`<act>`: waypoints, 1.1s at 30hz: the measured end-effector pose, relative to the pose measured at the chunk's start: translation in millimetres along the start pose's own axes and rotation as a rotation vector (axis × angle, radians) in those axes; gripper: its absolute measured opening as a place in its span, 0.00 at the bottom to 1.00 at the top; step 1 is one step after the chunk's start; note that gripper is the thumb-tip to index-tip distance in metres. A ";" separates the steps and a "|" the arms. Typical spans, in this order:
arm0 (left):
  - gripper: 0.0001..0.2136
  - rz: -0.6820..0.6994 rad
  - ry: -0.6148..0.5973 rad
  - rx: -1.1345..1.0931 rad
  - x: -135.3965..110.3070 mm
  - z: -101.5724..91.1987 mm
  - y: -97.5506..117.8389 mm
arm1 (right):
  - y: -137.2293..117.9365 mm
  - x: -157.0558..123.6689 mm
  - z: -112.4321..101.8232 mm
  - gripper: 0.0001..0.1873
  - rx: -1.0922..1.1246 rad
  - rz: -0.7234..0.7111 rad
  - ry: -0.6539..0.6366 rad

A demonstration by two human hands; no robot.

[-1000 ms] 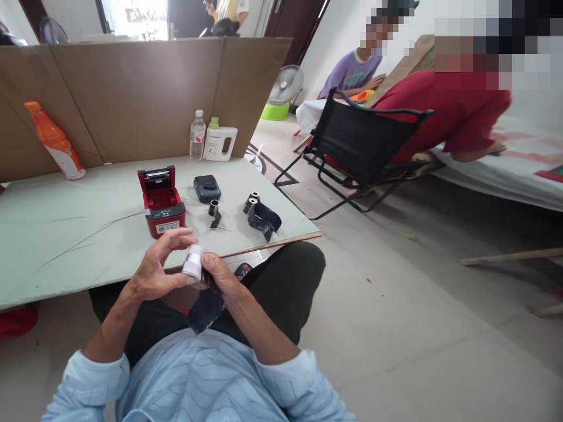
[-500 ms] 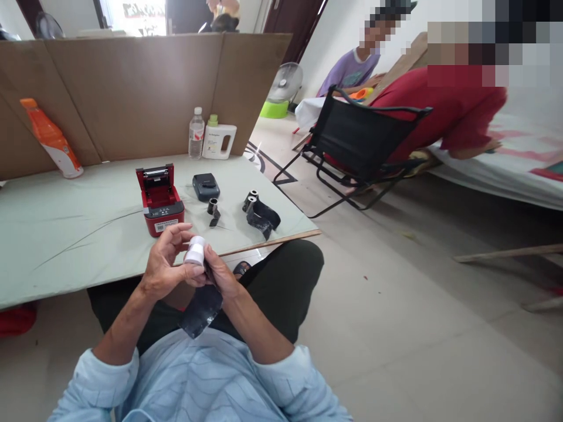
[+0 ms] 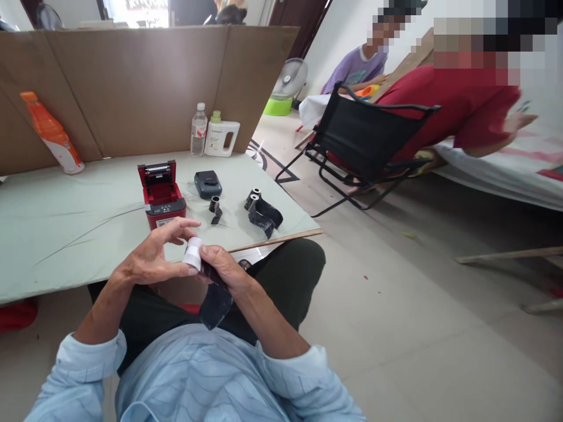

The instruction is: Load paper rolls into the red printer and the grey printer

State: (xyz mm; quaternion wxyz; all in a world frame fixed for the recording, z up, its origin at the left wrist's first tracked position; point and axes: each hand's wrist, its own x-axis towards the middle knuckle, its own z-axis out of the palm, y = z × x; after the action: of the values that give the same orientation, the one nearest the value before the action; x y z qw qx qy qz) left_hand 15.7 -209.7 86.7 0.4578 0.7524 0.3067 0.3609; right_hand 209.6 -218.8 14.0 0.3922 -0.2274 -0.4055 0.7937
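Note:
Over my lap, just off the table's front edge, my right hand grips a small white paper roll, with its thumb pressed on the roll's right side. A dark, glossy strip hangs down from beneath that hand; where it joins the roll is hidden. My left hand is spread around the roll's left side, its thumb at the lower edge and its fingers lifted apart above. Beyond the left fingers stands a red and black label printer with its lid up.
On the table lie a dark grey device, a small spool and two spools with black ribbon. An orange bottle, a clear bottle and a white jug stand along the cardboard. Two people sit beyond a black chair.
My left hand has shifted left, and its fingers have spread wider from the roll. The dark strip has swung right with my right hand. The person in red has raised a hand.

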 end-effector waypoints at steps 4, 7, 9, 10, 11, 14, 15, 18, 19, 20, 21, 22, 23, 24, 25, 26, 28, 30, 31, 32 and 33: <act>0.35 0.045 0.114 -0.111 -1.1 12.3 -5.4 | 2.9 2.5 6.5 0.35 0.042 -0.084 0.041; 0.35 0.026 0.208 -0.300 -3.0 26.7 -15.0 | 8.1 5.4 12.5 0.35 0.115 -0.141 0.069; 0.34 -0.014 0.236 -0.364 -4.7 30.8 -17.5 | 9.4 6.1 10.2 0.36 0.074 -0.128 0.071; 0.33 -0.037 0.251 -0.361 -5.6 30.8 -17.0 | 8.9 5.5 7.1 0.36 0.019 -0.117 0.082; 0.32 -0.058 0.273 -0.339 -6.5 29.8 -15.8 | 7.5 4.1 3.2 0.35 -0.049 -0.119 0.111; 0.29 -0.129 0.359 -0.227 -8.7 25.4 -10.7 | 0.3 -4.4 -6.8 0.30 -0.263 -0.248 0.226; 0.28 -0.156 0.382 -0.201 -9.1 24.9 -9.6 | -2.3 -8.0 -7.7 0.30 -0.339 -0.318 0.234; 0.27 -0.220 0.418 -0.152 -8.7 28.5 -9.8 | -6.5 -16.4 -0.8 0.37 -0.637 -0.497 0.160; 0.27 -0.237 0.424 -0.135 -8.5 30.7 -10.5 | -6.6 -17.5 3.4 0.35 -0.725 -0.541 0.157; 0.27 -0.252 0.424 -0.116 -8.5 32.6 -11.2 | -6.3 -17.7 7.5 0.31 -0.778 -0.577 0.175; 0.28 -0.264 0.415 -0.098 -9.0 33.6 -11.6 | -6.0 -17.3 11.0 0.26 -0.787 -0.599 0.209; 0.28 -0.273 0.396 -0.080 -10.0 33.5 -11.8 | -5.9 -16.6 13.3 0.20 -0.749 -0.598 0.250; 0.28 -0.274 0.368 -0.060 -11.6 31.9 -11.7 | -6.3 -16.0 14.3 0.16 -0.673 -0.569 0.285; 0.29 -0.262 0.337 -0.036 -13.6 28.9 -11.3 | -7.4 -15.6 14.0 0.15 -0.572 -0.516 0.303; 0.29 -0.237 0.308 -0.007 -15.8 24.7 -10.7 | -9.2 -15.6 12.6 0.16 -0.456 -0.447 0.302; 0.30 -0.200 0.287 0.025 -17.9 19.8 -10.2 | -11.5 -16.0 10.5 0.20 -0.337 -0.374 0.289; 0.31 -0.111 0.265 0.068 -21.1 10.3 -9.7 | -16.1 -17.1 6.1 0.27 -0.135 -0.228 0.223; 0.31 -0.033 0.235 0.042 -21.9 4.9 -10.8 | -18.5 -17.5 3.9 0.32 -0.010 -0.110 0.126; 0.30 -0.005 0.205 -0.002 -21.6 4.4 -12.1 | -18.2 -17.1 3.9 0.33 0.028 -0.065 0.075; 0.30 0.011 0.164 -0.058 -21.0 5.2 -13.9 | -17.0 -16.5 4.5 0.33 0.053 -0.030 0.026; 0.30 0.018 0.121 -0.120 -20.4 6.9 -15.9 | -15.0 -15.7 5.4 0.34 0.070 -0.004 -0.017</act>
State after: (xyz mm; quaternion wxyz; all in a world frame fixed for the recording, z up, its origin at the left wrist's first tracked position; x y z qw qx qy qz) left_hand 8.0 -222.9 64.7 0.4794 0.7031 0.3048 0.4277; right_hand 221.8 -228.5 30.0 0.3981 -0.2061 -0.3812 0.8085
